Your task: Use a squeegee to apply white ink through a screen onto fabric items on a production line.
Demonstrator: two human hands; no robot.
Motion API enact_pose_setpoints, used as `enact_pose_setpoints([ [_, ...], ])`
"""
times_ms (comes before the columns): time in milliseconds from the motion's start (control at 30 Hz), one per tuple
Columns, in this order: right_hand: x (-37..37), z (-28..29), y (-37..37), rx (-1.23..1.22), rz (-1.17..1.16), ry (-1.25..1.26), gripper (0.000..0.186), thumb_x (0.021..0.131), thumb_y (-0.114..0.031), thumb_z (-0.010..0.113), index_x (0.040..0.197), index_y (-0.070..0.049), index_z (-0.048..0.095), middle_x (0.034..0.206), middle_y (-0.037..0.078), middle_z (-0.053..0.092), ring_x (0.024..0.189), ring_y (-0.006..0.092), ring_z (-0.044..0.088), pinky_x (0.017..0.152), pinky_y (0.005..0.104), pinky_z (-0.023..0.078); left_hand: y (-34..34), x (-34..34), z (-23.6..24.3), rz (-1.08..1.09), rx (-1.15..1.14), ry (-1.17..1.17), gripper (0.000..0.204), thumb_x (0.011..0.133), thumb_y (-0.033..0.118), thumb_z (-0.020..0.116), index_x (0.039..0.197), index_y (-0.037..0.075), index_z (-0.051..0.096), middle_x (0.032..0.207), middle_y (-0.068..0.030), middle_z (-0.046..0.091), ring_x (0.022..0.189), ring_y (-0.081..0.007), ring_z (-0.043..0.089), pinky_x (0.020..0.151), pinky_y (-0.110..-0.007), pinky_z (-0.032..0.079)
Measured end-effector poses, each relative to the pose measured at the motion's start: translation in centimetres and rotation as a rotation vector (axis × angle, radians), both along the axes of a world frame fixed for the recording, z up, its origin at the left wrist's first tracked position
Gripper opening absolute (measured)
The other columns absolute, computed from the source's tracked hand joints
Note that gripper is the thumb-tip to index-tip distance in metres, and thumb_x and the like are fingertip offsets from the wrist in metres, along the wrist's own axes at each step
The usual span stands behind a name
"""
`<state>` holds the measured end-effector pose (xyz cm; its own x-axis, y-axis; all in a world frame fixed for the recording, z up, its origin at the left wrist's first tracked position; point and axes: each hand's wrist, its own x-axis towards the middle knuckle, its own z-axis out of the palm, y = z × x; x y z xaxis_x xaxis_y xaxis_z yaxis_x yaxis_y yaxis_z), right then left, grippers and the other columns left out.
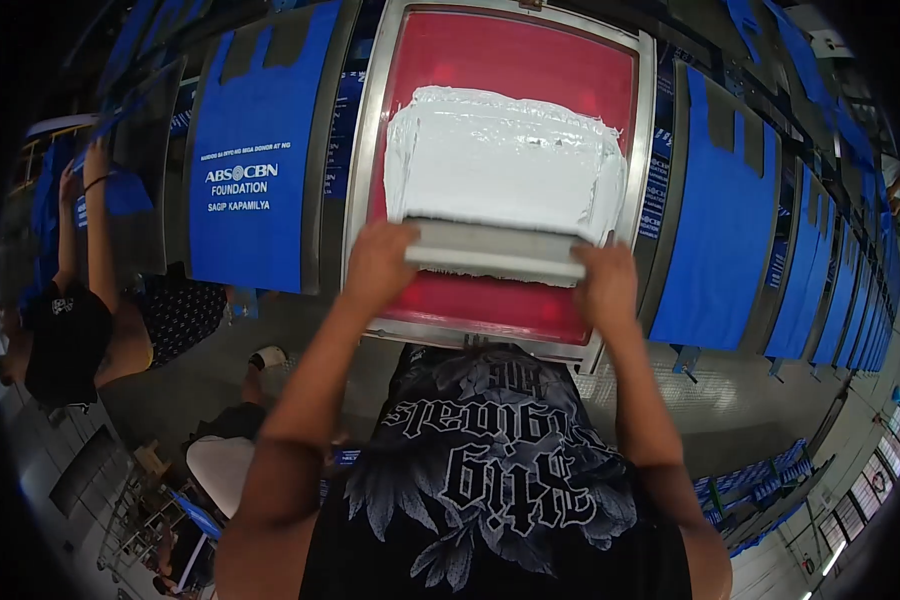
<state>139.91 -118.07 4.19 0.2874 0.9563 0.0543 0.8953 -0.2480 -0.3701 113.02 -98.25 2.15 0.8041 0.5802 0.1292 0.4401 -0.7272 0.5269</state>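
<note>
A screen-printing frame [363, 185] with a pale metal rim and red mesh [510, 50] lies in front of me. White ink [500, 155] covers the middle of the mesh in a thick patch with ragged edges. Across the near part of the ink lies a wide squeegee [495, 248] with a pale bar. My left hand [378, 265] is closed round its left end, and my right hand [607, 285] grips the right end. Some ink shows just below the bar. The squeegee's lower edge is hidden by its bar.
A printed blue fabric piece [255, 150] lies on a board to the left; more blue fabric pieces [720, 220] line boards to the right. At far left another person [70, 330] handles blue fabric with raised arms. A second person [220, 460] is low at the lower left.
</note>
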Motion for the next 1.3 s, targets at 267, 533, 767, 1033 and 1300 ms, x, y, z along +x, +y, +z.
enact_pose_setpoints([
  [267,6.3,2.7,9.2,-0.257,0.043,-0.079,0.033,0.061,-0.003,0.060,0.093,-0.011,0.068,0.068,0.015,0.063,0.069,0.0322,0.063,0.076,0.0429,0.046,8.8,6.6,3.6,0.066,-0.102,0.197,0.023,0.067,0.016,0.075,0.086,0.006,0.068,0.085,-0.0164,0.065,0.082,-0.0338,0.062,0.073,-0.041,0.049],
  [533,-0.6,0.3,0.8,-0.154,-0.010,-0.021,0.038,0.061,0.003,0.059,0.096,-0.009,0.066,0.086,0.010,0.066,0.085,0.0287,0.060,0.104,0.0502,0.031,1.0,0.2,0.7,0.048,-0.083,0.193,0.039,0.054,-0.002,0.070,0.092,0.006,0.065,0.089,-0.0134,0.064,0.092,-0.0321,0.057,0.082,-0.044,0.044],
  [767,9.3,1.9,12.8,-0.193,-0.008,-0.048,0.035,0.063,-0.003,0.058,0.095,-0.013,0.069,0.074,0.019,0.064,0.070,0.0320,0.063,0.073,0.0407,0.049,12.9,11.3,3.3,0.072,-0.120,0.201,0.025,0.069,0.022,0.075,0.087,0.006,0.067,0.081,-0.0177,0.066,0.080,-0.0338,0.064,0.073,-0.040,0.050],
  [1033,-2.7,1.4,-3.2,-0.299,-0.001,0.087,0.047,0.058,0.004,0.062,0.103,-0.010,0.064,0.092,0.010,0.066,0.092,0.0315,0.059,0.103,0.0544,0.031,-2.6,-2.3,1.4,-0.023,-0.158,0.124,0.032,0.057,0.001,0.070,0.089,0.004,0.066,0.090,-0.0142,0.065,0.089,-0.0338,0.059,0.084,-0.045,0.043],
  [1300,9.9,1.4,12.7,-0.296,-0.002,-0.075,0.037,0.062,-0.004,0.059,0.097,-0.013,0.068,0.087,0.015,0.067,0.084,0.0322,0.063,0.077,0.0419,0.050,12.2,11.1,1.8,0.083,-0.158,0.197,0.033,0.065,0.026,0.079,0.089,0.007,0.067,0.080,-0.0166,0.065,0.083,-0.0349,0.063,0.075,-0.042,0.049],
])
